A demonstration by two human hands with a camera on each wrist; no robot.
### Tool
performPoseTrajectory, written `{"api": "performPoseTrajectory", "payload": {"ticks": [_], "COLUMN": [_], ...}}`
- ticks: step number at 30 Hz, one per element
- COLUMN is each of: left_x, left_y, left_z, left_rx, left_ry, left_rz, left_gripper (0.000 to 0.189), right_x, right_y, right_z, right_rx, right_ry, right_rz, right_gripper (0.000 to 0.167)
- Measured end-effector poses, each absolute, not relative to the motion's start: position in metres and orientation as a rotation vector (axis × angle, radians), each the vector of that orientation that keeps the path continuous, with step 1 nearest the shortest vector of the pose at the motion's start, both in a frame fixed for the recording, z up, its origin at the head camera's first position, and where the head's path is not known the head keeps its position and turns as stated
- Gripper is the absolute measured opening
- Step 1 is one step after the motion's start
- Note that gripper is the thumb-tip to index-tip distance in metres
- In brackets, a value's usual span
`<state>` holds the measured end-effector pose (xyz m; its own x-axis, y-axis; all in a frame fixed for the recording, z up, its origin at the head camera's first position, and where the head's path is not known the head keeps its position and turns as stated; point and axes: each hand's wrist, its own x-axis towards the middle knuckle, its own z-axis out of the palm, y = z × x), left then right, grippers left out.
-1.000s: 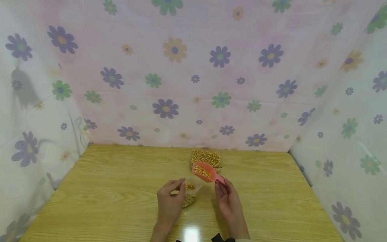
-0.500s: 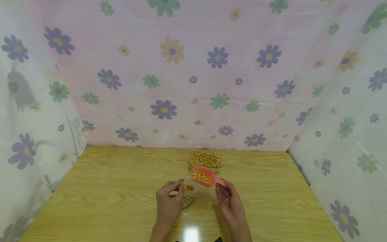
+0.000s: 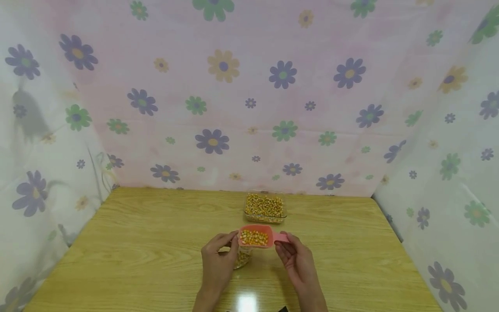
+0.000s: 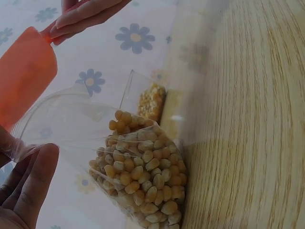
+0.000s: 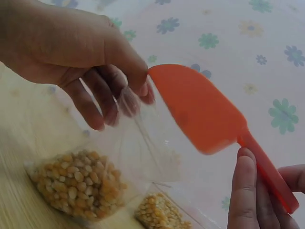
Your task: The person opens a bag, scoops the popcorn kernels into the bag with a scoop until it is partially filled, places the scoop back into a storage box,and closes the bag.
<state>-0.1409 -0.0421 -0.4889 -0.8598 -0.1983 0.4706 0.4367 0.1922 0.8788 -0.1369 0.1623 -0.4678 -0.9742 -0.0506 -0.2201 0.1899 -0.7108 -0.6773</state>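
My right hand (image 3: 301,264) grips the handle of a coral-pink scoop (image 5: 198,112), which carries corn kernels (image 3: 253,237). My left hand (image 3: 219,262) pinches the upper edge of a clear plastic bag (image 4: 66,112). The bag's lower part is filled with corn kernels (image 4: 147,176) and rests on the table. In the head view the scoop lies nearly level above the bag and hides much of it. The scoop's front edge is right by the left fingertips; whether they touch, I cannot tell.
A clear rectangular container (image 3: 265,219) of corn kernels stands farther back on the wood-grain table (image 3: 156,242), beyond the scoop. Flower-printed curtains (image 3: 249,86) hang behind the table and at both sides.
My right hand has brought the scoop nearer and to the left, from in front of the container to over the bag, and turned it more level. My left hand has kept its pinch.
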Motion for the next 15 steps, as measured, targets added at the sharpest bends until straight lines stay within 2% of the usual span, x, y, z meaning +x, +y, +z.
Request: {"api": "performPoseTrajectory", "payload": {"ticks": [15], "left_x": [-0.141], "left_y": [-0.041], "left_z": [-0.488], "left_rx": [-0.203], "left_ry": [-2.025], "left_rz": [-1.707], "left_gripper": [0.017], "right_x": [-0.135], "right_y": [0.162], "right_z": [-0.454], "right_rx": [0.407], "right_ry": [1.515], "right_rz": [-2.726], "right_gripper": [0.028]}}
